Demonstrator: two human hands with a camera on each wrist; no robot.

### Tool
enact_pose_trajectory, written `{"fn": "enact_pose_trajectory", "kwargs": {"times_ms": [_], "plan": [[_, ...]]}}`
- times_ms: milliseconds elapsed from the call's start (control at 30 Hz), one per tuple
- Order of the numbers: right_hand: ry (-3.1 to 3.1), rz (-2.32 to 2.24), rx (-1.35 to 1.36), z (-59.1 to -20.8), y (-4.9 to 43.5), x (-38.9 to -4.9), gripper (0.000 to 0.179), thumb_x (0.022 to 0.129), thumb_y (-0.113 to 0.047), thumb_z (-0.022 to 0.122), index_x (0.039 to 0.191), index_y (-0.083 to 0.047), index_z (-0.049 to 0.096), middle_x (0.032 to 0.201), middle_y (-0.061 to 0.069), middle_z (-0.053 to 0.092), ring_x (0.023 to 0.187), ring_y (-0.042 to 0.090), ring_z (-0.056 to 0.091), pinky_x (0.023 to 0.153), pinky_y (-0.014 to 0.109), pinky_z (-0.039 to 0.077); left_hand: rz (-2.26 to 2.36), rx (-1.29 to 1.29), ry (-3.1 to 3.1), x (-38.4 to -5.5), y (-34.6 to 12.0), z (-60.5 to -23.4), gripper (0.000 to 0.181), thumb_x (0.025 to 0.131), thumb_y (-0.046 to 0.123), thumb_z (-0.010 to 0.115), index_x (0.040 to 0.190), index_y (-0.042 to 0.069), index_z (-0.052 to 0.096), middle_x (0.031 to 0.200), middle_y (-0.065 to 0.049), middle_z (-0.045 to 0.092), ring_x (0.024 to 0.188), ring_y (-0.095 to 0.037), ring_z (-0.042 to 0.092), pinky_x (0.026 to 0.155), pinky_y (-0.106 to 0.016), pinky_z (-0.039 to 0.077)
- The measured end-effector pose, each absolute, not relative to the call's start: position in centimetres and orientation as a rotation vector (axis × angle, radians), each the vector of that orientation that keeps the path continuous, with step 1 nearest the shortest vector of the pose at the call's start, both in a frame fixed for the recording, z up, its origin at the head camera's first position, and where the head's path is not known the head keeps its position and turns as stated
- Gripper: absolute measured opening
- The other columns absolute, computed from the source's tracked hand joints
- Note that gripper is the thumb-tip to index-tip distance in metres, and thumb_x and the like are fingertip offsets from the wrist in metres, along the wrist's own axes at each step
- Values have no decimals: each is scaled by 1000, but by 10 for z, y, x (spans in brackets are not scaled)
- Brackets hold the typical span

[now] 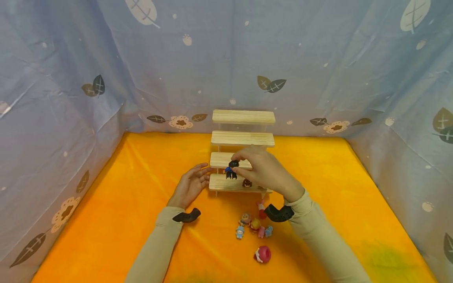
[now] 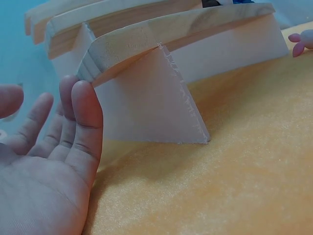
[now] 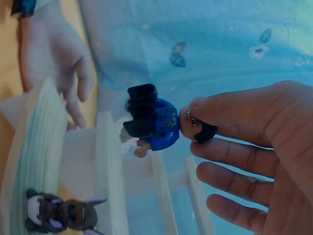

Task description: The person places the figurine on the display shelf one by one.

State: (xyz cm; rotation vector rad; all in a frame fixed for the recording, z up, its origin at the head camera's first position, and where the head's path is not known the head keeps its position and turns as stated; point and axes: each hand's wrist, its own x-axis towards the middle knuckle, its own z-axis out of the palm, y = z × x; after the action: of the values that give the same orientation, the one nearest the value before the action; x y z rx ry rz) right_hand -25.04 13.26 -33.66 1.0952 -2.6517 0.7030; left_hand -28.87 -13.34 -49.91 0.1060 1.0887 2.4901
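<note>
My right hand (image 1: 266,168) pinches a small toy figure (image 3: 165,122) by its head, between thumb and forefinger. The figure has black hair, a blue top and dark legs. In the head view it hangs over the lowest step of a wooden tiered stand (image 1: 223,181). On that same step sits a dark brown long-eared toy (image 3: 78,214), beside the right hand. At the stand's left end is my left hand (image 1: 190,185), palm up with its fingers extended. In the left wrist view its fingertips (image 2: 87,95) meet or nearly meet the end of the lowest board.
In front of the stand, several small toy figures (image 1: 245,219) lie grouped on the orange cloth (image 1: 148,243). A pink-red and white toy (image 1: 263,254) lies nearer. Patterned blue-grey fabric (image 1: 226,59) hangs behind and at both sides.
</note>
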Motion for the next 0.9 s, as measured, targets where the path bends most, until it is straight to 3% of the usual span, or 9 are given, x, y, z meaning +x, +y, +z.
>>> {"fn": "enact_pose_trajectory", "kwargs": {"times_ms": [167,267,433,700,900], "plan": [[-2705,650,1063,-338,131,-257,30,95,-27,73,119,-10,71,111,4,73,104,23,65,107,47,48,2503,91,1058,-287,-133,-503,41,111,27,38,145,4,41,127,-7,60,93,-16,56,83,-26,49],[-2726,613,1059,-340,129,-261,32,95,-28,72,121,-9,71,112,4,73,104,24,64,101,45,51,2503,91,1055,-286,-133,-505,36,111,28,39,139,8,47,128,-8,59,93,-16,56,84,-26,49],[-2737,604,1051,-344,127,-265,32,95,-26,72,121,-7,71,112,5,74,101,26,64,90,42,52,2499,124,1060,-287,-133,-506,38,111,28,38,141,7,46,129,-7,59,94,-15,57,85,-27,50],[-2715,574,1060,-351,127,-267,30,96,-27,72,119,-9,71,113,6,73,103,25,66,100,47,51,2494,113,1078,-288,-135,-503,47,111,30,40,150,3,37,127,-6,60,93,-14,60,83,-26,51],[-2704,540,1041,-359,127,-265,26,95,-27,73,114,-10,73,111,6,73,102,25,62,94,45,51,2504,111,1038,-288,-135,-500,34,111,27,38,138,9,51,128,-8,59,91,-15,60,83,-27,51]]}}
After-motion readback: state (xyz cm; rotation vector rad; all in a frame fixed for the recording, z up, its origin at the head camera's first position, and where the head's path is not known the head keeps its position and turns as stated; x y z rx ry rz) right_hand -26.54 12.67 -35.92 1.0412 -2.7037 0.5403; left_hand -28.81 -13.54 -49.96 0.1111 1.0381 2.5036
